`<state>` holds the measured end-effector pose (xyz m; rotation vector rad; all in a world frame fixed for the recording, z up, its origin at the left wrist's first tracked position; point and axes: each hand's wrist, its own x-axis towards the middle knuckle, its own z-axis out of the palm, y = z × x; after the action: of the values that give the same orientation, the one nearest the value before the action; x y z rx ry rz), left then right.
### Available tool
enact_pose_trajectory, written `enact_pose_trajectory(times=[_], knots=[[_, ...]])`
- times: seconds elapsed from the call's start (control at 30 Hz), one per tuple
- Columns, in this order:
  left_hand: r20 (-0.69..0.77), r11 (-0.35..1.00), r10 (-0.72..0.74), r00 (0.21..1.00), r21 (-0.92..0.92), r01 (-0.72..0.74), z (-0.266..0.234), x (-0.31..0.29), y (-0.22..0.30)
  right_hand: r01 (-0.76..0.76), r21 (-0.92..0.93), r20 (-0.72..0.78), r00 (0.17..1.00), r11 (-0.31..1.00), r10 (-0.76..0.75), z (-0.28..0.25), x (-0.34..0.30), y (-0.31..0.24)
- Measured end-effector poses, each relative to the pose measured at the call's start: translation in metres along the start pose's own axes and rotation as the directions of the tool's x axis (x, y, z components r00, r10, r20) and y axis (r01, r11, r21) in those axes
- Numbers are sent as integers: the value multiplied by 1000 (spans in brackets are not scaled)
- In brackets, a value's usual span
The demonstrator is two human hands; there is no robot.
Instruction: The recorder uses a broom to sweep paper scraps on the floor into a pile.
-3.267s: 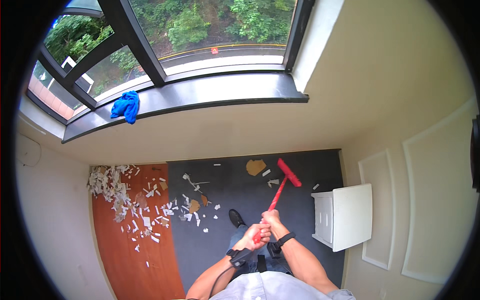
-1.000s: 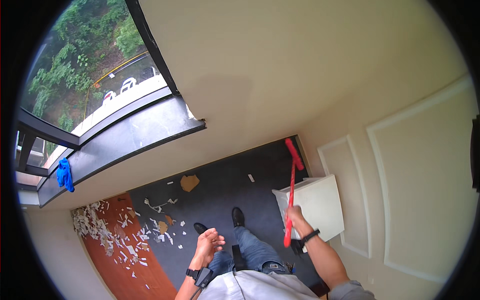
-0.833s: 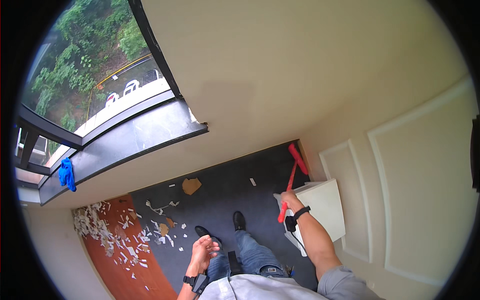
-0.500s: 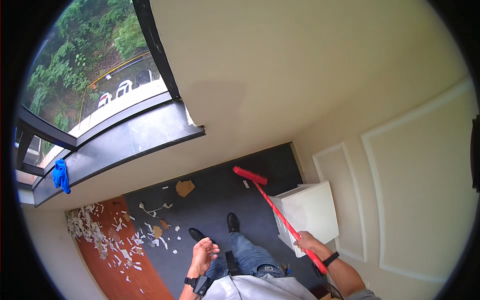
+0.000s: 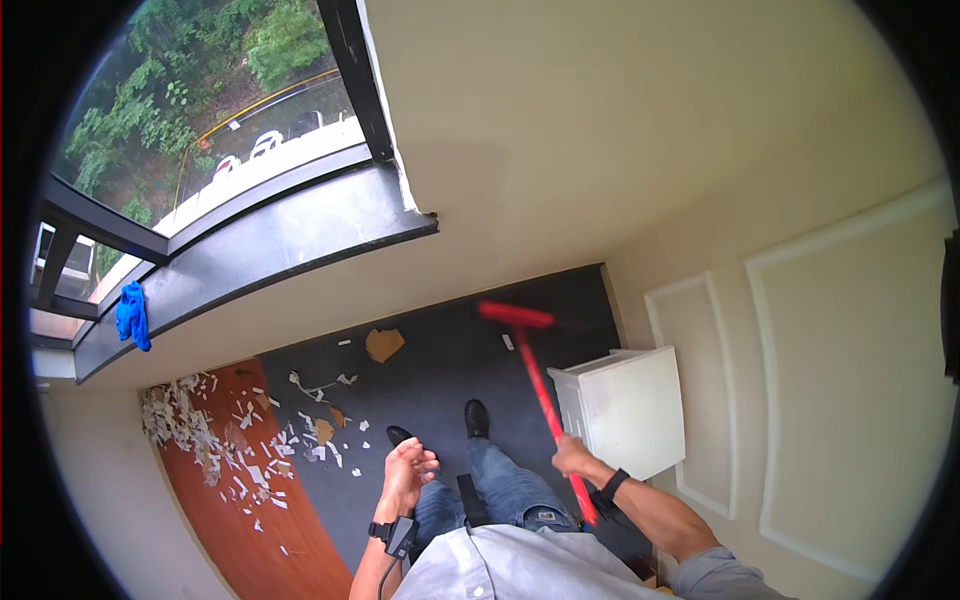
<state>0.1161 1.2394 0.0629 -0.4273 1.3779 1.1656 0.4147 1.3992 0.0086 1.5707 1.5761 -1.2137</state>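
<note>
My right hand (image 5: 574, 457) grips the long handle of a red broom (image 5: 537, 385). Its red head hovers over the dark grey carpet (image 5: 440, 350), close to a small white scrap near the far wall. My left hand (image 5: 408, 472) hangs free in front of me, fingers loosely curled, holding nothing. A black band with a cable sits on that wrist. My black shoes stand on the carpet below.
A white box-shaped cabinet (image 5: 625, 410) stands at my right by the panelled wall. Torn paper and cardboard scraps (image 5: 250, 440) litter the carpet and the brown floor strip (image 5: 240, 500) at left. A blue cloth (image 5: 131, 315) lies on the dark window sill.
Earlier both hands held the broom; now only the right does. The broom swung from beside the white cabinet out over the carpet, its head shifting left and nearer. My view turned right.
</note>
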Motion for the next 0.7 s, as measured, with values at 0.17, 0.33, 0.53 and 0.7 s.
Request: enact_pose_trajectory(times=[0.17,0.33,0.53,0.7], knots=[[-30,998,-54,998,-22,54,-3,0,-16,195,21,185,963,980,-196,-20,-70,11],[-4,999,-37,999,-25,37,-7,0,-17,46,151,163,984,987,-71,-35,-99,12],[35,999,-18,999,-39,19,3,7,-15,-75,150,-49,995,986,83,-28,-68,13],[39,996,-31,999,-78,34,0,6,-17,-162,464,212,975,871,68,16,-52,-23]])
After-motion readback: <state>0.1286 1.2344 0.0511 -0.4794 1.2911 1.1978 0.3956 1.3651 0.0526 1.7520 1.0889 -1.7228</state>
